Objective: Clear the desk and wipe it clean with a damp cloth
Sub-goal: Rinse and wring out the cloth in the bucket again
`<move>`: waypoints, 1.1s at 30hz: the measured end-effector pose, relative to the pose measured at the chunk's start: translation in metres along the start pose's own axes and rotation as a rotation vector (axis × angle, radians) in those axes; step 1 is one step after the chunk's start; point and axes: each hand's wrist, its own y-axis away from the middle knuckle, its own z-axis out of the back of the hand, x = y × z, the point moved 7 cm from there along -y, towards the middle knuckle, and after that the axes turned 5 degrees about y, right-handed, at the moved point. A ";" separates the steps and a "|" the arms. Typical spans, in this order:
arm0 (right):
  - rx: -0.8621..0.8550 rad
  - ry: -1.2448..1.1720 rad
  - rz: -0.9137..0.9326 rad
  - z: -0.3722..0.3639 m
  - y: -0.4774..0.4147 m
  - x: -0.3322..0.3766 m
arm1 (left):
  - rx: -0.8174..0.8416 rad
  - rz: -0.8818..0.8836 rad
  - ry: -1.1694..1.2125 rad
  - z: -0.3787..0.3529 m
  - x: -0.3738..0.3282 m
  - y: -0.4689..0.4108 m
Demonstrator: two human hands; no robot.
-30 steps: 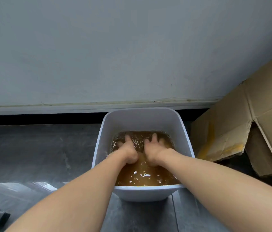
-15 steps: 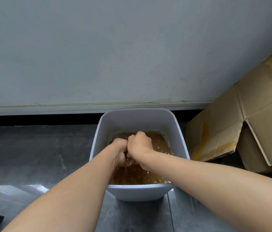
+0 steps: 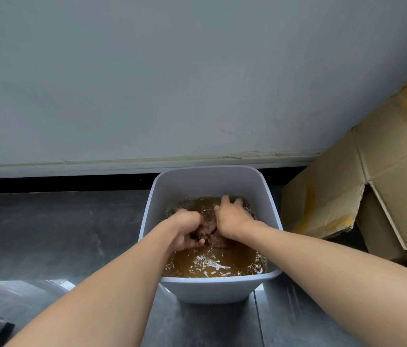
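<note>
Status: wadded, sodden brown cloth point(image 3: 207, 229) is in the white rectangular plastic bin point(image 3: 207, 286), held between both hands just at the waterline. The bin sits on the dark grey tiled floor point(image 3: 60, 234), against the wall. The surface to be wiped isn't in view.

Hands: left hand point(image 3: 187, 230) has its fingers curled tight round the near end of the cloth. Right hand point(image 3: 232, 216) lies over the far end with fingers bent down into the murky brown water point(image 3: 212, 264); can't tell if they actually close on the fabric.

Risks as I read them:
- Water is already dirty and foamy. Rinsing in it likely reloads the cloth, so it smears the surface instead of cleaning it.
- Water level looks high at the near rim. Hard scrubbing or a sloppy lift could slop it onto the floor, giving wet tiles and a slip hazard.
- Tan corrugated cardboard box point(image 3: 347, 186) stands near the bin's right side. Splash that way would soak it.
- If the cloth comes out under-wrung, it drips all the way over and floods the surface. It needs a proper two-handed twist over the bin first.
- Pressing down on one rim could tip the bin.
</note>
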 end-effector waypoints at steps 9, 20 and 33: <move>0.244 0.344 0.060 -0.035 0.005 -0.001 | -0.047 -0.102 -0.805 -0.014 0.010 -0.008; -0.052 -0.525 -0.229 -0.018 0.017 0.024 | -0.046 -0.008 -0.030 0.000 0.004 0.003; -0.006 -0.412 -0.166 0.010 -0.003 0.002 | 0.058 -0.012 0.186 -0.011 -0.006 0.009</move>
